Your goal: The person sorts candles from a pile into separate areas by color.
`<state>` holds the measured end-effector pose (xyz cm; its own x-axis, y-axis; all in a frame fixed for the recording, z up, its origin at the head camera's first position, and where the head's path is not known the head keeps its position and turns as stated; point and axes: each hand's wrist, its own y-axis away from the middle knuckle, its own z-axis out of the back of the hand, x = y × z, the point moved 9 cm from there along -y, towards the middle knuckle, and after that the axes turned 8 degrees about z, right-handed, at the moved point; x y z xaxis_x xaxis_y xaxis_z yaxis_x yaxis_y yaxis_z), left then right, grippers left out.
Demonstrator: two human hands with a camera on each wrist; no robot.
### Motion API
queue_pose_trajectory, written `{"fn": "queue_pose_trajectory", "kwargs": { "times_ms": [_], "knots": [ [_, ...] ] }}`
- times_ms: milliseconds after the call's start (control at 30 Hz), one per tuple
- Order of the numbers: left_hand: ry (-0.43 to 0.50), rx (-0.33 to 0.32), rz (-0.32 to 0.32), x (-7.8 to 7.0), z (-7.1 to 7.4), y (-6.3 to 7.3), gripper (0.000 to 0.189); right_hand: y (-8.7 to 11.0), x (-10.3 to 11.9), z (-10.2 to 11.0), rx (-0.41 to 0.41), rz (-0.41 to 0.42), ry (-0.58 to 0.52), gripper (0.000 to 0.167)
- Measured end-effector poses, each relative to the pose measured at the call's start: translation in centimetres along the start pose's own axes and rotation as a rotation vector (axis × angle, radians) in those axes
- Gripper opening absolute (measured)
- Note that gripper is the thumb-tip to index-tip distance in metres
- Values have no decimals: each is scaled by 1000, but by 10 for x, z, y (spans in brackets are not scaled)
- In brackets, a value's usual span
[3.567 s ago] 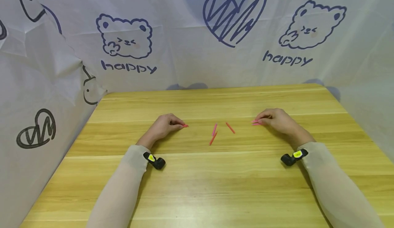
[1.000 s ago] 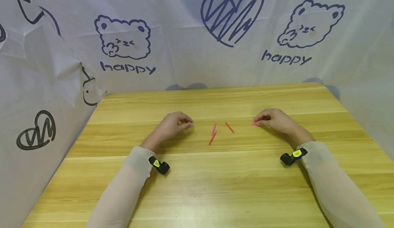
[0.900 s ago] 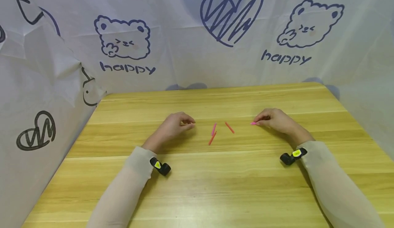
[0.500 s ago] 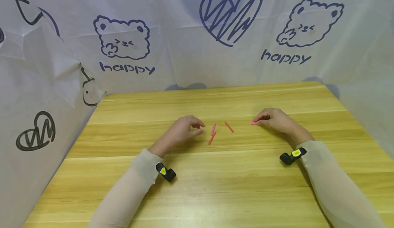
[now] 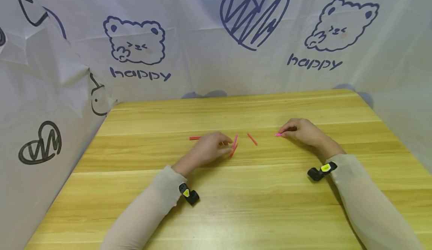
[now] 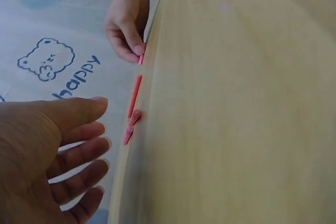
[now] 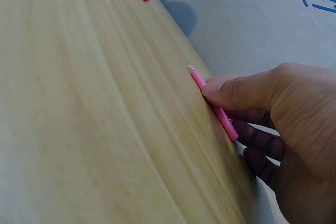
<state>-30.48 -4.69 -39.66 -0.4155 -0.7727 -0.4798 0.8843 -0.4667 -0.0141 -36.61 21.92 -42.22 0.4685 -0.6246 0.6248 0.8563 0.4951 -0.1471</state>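
In the head view my left hand [image 5: 210, 148] hovers with thumb and fingers apart, its tips beside a pink candle [image 5: 235, 140] and a red candle [image 5: 233, 151] that meet end to end. Whether it touches them I cannot tell. The left wrist view shows the same hand [image 6: 58, 156] holding nothing. My right hand [image 5: 302, 132] pinches a pink candle [image 7: 215, 106] between thumb and fingers, low over the table, its pale wick end pointing out. Another red candle [image 5: 252, 139] lies slanted between the hands. Two red candles [image 5: 194, 138] lie side by side behind my left hand, partly hidden by it.
The wooden table [image 5: 236, 201] spreads under both arms. White cloth [image 5: 199, 55] with drawn bears and hearts hangs behind it and along its sides. Each wrist carries a small black camera, the left camera [image 5: 189, 194] and the right camera [image 5: 320, 171].
My left hand has let go of the red candles, now lying at the left, and moved right to the middle candles. My right hand stays in place; one pink candle shows there instead of two.
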Motion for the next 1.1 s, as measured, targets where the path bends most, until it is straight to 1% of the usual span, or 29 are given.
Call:
{"fn": "queue_pose_trajectory", "kwargs": {
  "times_ms": [167, 300, 700, 833, 1100],
  "knots": [
    [-21, 5, 12, -5, -4, 0, 29, 0, 0, 1, -5, 7, 2, 12],
    [-18, 5, 19, -6, -7, -1, 28, 0, 0, 0, -3, 6, -1, 13],
    [-23, -17, 83, 0, -15, -7, 26, 1, 1, 0, -1, -1, -2, 14],
    [-30, -17, 72, -1, -16, -8, 21, 1, 1, 0, -3, 6, 0, 13],
    [-67, 15, 37, -4, -19, -7, 13, 1, 3, 0, -5, 21, 20, 13]
  ]
}}
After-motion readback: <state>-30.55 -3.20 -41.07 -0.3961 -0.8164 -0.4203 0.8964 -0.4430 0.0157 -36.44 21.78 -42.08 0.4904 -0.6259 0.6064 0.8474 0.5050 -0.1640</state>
